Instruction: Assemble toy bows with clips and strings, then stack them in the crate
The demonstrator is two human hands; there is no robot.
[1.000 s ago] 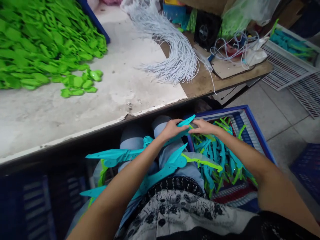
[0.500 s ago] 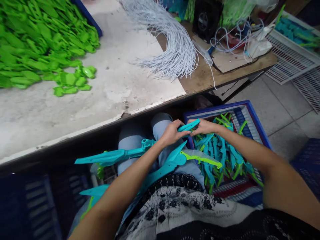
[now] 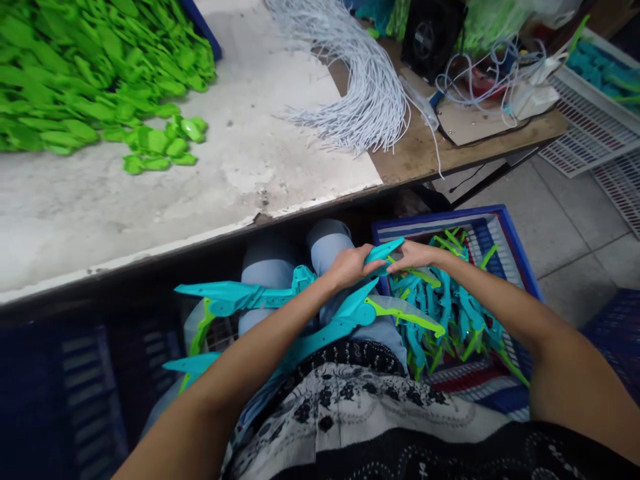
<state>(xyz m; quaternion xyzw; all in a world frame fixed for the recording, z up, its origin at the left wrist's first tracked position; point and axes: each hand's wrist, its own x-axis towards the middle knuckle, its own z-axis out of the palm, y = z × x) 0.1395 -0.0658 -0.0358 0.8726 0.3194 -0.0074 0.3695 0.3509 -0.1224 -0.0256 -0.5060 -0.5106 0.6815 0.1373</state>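
Over my lap I hold a turquoise plastic toy bow (image 3: 240, 295) with lime-green limbs. My left hand (image 3: 351, 267) is closed round it near its right end. Fingers of my right hand (image 3: 414, 255) pinch the same end, close to the left fingertips; the exact grip is partly hidden. A second turquoise and green bow (image 3: 345, 317) lies across my thighs, below the held one and partly under my left forearm. To the right, a blue-rimmed basket (image 3: 520, 260) holds many turquoise and green bow parts (image 3: 440, 307).
A worn white tabletop (image 3: 210, 200) runs ahead of my knees. On it lie a heap of green plastic pieces (image 3: 100, 80) and a bundle of white cords (image 3: 370, 100). Farther right are a black fan (image 3: 430, 37), tangled wires (image 3: 490, 73) and white crates (image 3: 590, 127).
The held bow has turned in my hands, so its green limbs show more at both ends. Both hands stay on its right end. The view has shifted slightly.
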